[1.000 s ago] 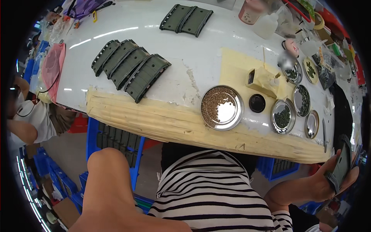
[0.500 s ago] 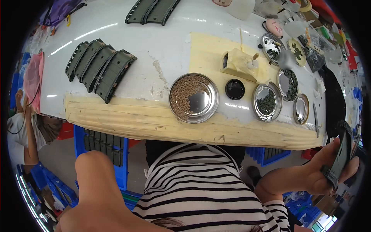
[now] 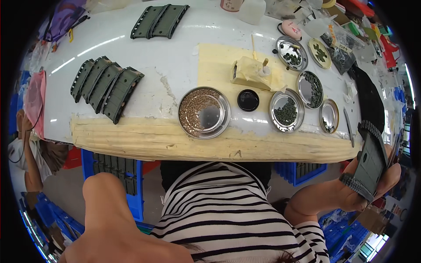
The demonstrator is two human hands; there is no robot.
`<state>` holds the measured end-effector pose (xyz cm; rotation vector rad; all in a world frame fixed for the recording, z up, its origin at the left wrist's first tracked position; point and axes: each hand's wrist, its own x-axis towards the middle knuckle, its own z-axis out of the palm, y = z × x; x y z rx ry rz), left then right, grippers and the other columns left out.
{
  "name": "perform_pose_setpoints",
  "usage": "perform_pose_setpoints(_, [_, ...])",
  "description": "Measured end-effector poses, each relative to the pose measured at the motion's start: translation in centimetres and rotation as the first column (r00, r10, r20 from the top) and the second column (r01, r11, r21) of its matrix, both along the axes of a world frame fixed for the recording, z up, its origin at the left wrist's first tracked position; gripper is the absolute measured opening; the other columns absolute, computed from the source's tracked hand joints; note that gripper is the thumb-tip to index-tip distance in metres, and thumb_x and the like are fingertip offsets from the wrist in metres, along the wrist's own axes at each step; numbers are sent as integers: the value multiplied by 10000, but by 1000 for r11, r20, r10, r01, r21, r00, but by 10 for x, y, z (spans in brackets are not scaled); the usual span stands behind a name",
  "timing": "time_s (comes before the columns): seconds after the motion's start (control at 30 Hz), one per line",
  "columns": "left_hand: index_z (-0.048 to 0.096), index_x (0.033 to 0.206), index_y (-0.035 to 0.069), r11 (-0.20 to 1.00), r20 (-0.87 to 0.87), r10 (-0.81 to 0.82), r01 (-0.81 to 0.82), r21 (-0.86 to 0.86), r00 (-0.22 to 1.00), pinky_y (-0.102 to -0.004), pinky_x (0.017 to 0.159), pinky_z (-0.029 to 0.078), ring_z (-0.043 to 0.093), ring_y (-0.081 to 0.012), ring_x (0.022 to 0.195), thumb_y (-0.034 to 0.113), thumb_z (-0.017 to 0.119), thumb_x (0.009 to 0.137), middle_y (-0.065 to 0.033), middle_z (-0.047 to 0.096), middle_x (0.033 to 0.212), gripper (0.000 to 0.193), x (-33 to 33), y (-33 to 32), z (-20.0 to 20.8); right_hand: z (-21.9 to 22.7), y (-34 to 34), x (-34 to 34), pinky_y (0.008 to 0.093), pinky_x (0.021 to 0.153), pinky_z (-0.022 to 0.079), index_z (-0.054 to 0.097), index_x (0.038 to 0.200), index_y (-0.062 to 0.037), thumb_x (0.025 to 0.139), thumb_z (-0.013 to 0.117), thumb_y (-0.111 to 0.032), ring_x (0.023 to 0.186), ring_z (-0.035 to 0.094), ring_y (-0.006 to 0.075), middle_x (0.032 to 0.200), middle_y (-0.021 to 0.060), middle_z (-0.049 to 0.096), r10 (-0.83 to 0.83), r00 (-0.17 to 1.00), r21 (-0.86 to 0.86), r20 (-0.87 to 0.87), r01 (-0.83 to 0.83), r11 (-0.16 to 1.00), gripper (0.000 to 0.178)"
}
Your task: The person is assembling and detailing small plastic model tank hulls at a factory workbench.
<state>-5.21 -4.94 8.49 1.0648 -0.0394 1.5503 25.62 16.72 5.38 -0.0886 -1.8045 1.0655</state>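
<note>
At the top edge of the frame, right of centre, we see red characters on a pinkish container (image 3: 231,5), cut off by the border. Toward the upper right, we find dark marking on a pale label (image 3: 342,46) across a dark plastic bag (image 3: 338,60). Left of that, a pink rounded object (image 3: 291,29) carries a small red print, too small for us to make out.
</note>
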Motion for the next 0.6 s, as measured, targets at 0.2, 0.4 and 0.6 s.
perform_pose_setpoints(0.2, [486,1124,179,994,2,-80,80,-71,997,-270,465,377,511,-141,500,172,511,948,-132,630,724,178,2,6,8,-2,-7,-19,332,757,490,416,931,-150,725,794,-431,872,563,256,955,133,505,-79,997,-2,-8,79,997,513])
perform_pose_setpoints(0.4, [506,1272,260,989,-144,-80,97,111,986,-208,399,269,426,-83,434,-23,605,840,-85,620,727,526,2,20,17,-3,-9,-25,352,725,529,394,932,-124,726,811,-357,905,586,286,961,159,485,-166,986,-19,-11,166,986,520])
perform_pose_setpoints(0.6, [658,1037,112,959,-293,-55,132,249,955,-187,407,310,481,-81,451,403,361,1002,-56,603,705,416,-12,28,7,-2,2,-44,367,839,536,442,921,-110,556,900,-167,1027,606,317,1127,324,531,-1,998,-33,-58,-1,999,588])
